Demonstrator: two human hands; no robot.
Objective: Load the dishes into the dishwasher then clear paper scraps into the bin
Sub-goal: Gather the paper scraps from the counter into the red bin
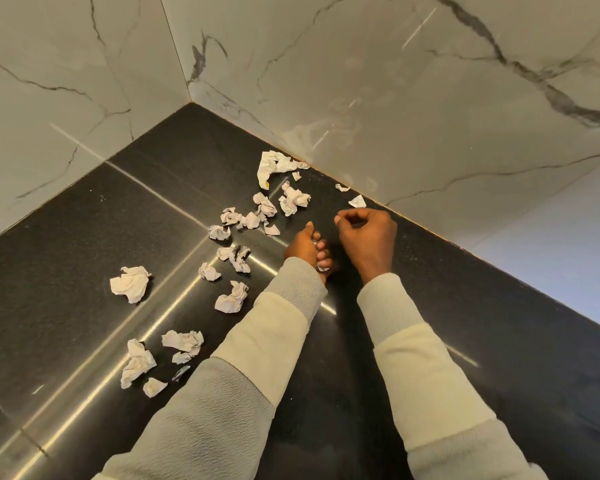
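Several crumpled white paper scraps lie scattered over the black countertop (465, 341). The largest scrap (274, 164) lies near the back wall, a flat small one (357, 201) just beyond my right hand, and another ball (130, 284) at the left. My left hand (305, 249) has its fingers curled round collected paper scraps (321, 268), white bits showing between them. My right hand (368, 237) hovers beside it with fingers curled, thumb and forefinger close together; nothing is visible in it. No dishes, dishwasher or bin are in view.
Marble-patterned tiled walls (395, 81) meet in a corner behind the counter. The counter's right end (568, 306) drops off beside a pale wall. More scraps (182, 341) lie near my left forearm.
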